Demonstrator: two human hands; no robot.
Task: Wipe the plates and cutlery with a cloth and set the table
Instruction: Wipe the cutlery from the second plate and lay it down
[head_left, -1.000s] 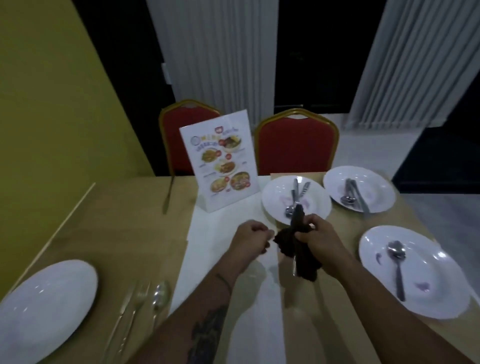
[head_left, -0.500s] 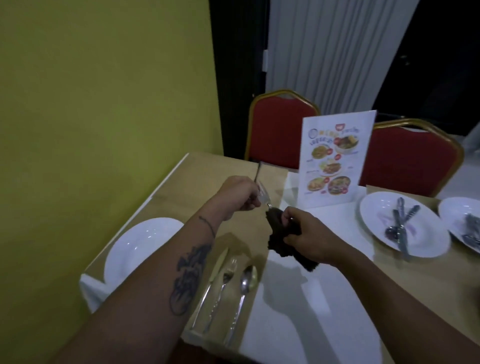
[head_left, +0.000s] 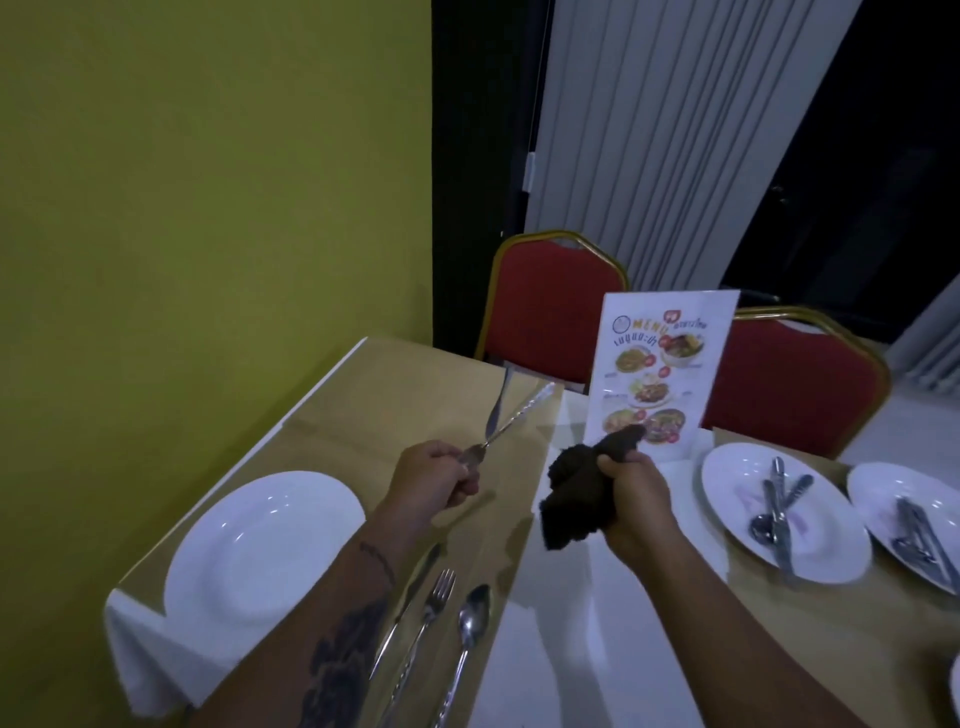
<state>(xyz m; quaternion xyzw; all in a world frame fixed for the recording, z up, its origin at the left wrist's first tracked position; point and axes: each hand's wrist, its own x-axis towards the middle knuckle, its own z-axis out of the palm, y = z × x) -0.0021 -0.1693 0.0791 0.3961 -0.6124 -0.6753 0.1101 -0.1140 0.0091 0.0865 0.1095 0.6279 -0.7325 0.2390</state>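
At frame centre, the left hand (head_left: 431, 483) pinches a utensil (head_left: 511, 423) clear of the cloth (head_left: 582, 499) gripped by the right hand (head_left: 641, 501), apparently wiped and ready for the counter (head_left: 363, 410).

A menu card (head_left: 660, 374) stands near the far edge of the worktop (head_left: 415, 384). At its top is the word "MENU" in big orange letters. Next to it and under it are lines in Thai letters, too small to read. Little red round tags sit by the food pictures, and the marks on them are too small to read.
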